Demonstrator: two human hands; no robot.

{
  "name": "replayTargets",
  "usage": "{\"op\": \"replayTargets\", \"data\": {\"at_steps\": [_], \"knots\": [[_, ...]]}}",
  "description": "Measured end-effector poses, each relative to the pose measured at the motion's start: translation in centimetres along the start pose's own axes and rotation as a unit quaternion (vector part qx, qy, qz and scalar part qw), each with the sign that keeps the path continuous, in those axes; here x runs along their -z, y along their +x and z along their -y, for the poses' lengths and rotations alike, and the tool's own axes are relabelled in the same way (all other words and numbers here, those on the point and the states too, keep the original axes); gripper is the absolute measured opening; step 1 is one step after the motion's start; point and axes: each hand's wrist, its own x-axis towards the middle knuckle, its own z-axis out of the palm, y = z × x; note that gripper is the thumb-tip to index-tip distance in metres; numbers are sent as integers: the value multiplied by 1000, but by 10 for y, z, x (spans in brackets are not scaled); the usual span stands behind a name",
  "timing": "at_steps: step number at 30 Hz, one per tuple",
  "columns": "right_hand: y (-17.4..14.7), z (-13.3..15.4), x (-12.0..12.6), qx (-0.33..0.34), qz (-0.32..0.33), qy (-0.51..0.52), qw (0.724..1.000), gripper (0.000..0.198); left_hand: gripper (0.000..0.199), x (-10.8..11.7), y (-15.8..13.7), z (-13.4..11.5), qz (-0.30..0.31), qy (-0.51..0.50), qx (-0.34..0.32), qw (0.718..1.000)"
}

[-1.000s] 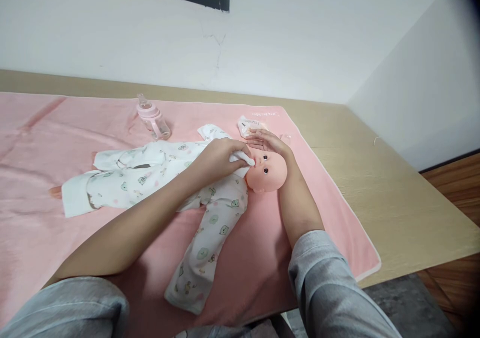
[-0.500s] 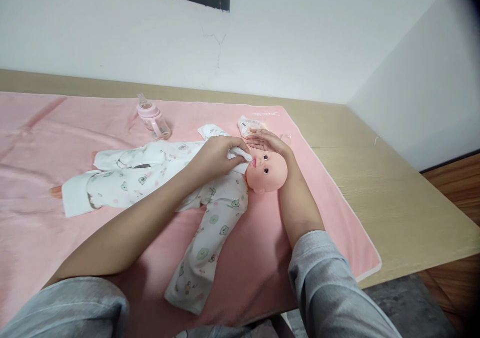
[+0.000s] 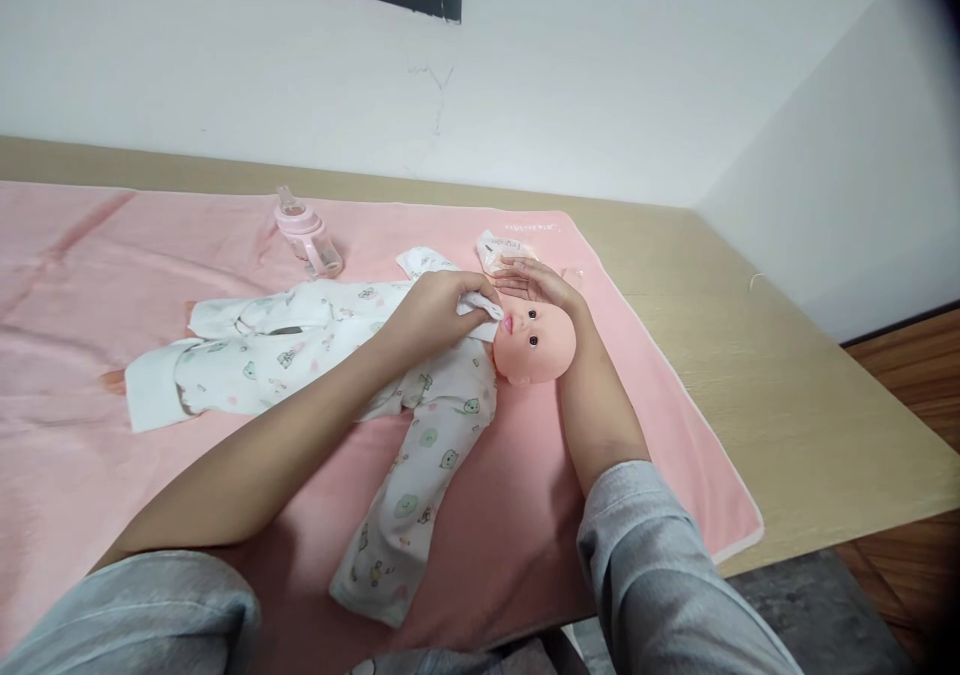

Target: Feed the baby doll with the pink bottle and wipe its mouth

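Observation:
A bald baby doll (image 3: 551, 345) lies on its back, head to the right, in a white printed sleepsuit (image 3: 442, 435). My left hand (image 3: 435, 310) pinches a folded white cloth (image 3: 480, 305) between thumb and fingers, its tip at the doll's mouth and chin. Stretched out along the far side of the doll's head, my right hand (image 3: 536, 280) has its fingers extended and its forearm passes by the crown. Whether the right palm touches the head is hard to see. Just beyond the right fingers sits a small crinkled plastic packet (image 3: 499, 247).
A pink blanket (image 3: 645, 435) is spread under the doll on a wooden table (image 3: 787, 385). A pink-lidded baby bottle (image 3: 307, 238) lies tilted beyond the doll's legs. The white wall (image 3: 570, 85) borders the table's back.
Almost nothing differs. Both hands, the cloth and the doll stay in place, with only a slight shift of the whole view.

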Motion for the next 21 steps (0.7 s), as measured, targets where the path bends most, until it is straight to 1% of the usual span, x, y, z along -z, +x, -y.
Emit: {"op": "replayTargets", "data": {"at_steps": [4, 8, 14, 21], "knots": [[0, 0, 0, 5, 0, -2, 1000, 26, 25, -2, 0, 2, 2, 2, 2, 1000], [0, 0, 0, 9, 1, -9, 1000, 25, 21, -5, 0, 5, -8, -9, -3, 1000], [1, 0, -1, 4, -6, -18, 1000, 27, 22, -5, 0, 2, -1, -7, 6, 1000], [1, 0, 0, 4, -7, -15, 1000, 26, 20, -8, 1, 4, -16, -8, 0, 1000]]}}
